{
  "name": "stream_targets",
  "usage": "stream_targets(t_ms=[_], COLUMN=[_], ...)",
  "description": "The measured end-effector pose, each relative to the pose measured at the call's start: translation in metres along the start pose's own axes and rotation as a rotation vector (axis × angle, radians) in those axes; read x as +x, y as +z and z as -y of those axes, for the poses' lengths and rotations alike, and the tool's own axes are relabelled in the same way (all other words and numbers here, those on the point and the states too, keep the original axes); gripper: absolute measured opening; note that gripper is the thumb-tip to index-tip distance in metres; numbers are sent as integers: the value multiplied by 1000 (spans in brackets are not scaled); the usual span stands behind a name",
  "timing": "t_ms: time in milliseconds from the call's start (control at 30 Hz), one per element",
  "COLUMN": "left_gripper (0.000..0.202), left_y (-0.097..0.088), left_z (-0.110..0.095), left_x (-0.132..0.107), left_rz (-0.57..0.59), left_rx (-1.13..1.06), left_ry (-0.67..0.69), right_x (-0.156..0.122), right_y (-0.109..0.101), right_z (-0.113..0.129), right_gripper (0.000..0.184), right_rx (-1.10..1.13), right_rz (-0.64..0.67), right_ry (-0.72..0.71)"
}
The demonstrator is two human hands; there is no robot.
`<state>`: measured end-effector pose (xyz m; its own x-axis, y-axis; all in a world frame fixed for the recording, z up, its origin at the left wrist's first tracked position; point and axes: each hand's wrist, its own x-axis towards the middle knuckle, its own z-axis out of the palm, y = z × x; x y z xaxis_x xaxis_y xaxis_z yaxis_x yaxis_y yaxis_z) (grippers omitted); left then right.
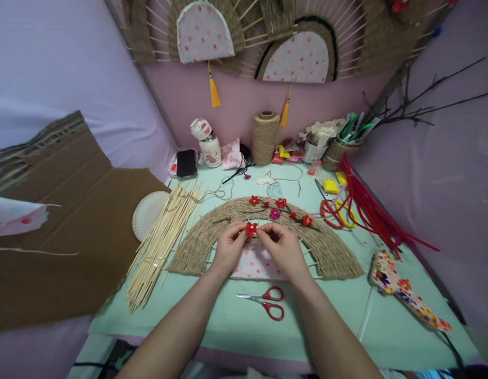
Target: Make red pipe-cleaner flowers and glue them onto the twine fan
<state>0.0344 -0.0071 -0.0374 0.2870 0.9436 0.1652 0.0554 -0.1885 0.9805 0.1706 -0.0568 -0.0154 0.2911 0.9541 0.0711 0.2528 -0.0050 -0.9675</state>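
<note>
Between my two hands, above the inner edge of a woven twine fan (334, 247), is a small red flower (251, 229) with a pale centre. The fingers of my left hand (230, 245) pinch its left side. From the right, my right hand (281, 245) closes thumb and forefinger at the petal edge. Red flowers, a magenta flower (274, 213) and dark twigs lie along the top of the fan. Its spotted white-and-pink centre (254, 266) shows partly between my wrists. Red-handled scissors (267, 302) rest on the table in front of it.
A bundle of thin sticks (160, 247) and a white paper plate (149, 215) lie at left. A flower-patterned glue gun (405, 289) sits at right, near red pipe cleaners (358, 205) and more scissors (338, 210). A twine spool (265, 138) and a white bottle (210, 147) stand behind.
</note>
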Motion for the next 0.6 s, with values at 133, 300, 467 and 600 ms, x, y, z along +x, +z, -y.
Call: stream_targets(t_ms=[133,300,467,600], left_gripper=[19,21,16,16], left_y=[2,3,2,2], left_z=[3,9,5,1], left_x=[-1,-3,-4,-6], left_rz=[0,-48,-124,-144], left_rx=[-19,-124,-4,100], left_ry=[-51,-111,93,185], right_x=[-1,-2,-3,-2], right_y=[1,1,5,6], right_z=[0,1,1,2], right_gripper=[14,17,23,23], right_rx=[-102,-74,159,359], right_rz=[-53,-59,87,132], right_ry=[-110,-86,124,261])
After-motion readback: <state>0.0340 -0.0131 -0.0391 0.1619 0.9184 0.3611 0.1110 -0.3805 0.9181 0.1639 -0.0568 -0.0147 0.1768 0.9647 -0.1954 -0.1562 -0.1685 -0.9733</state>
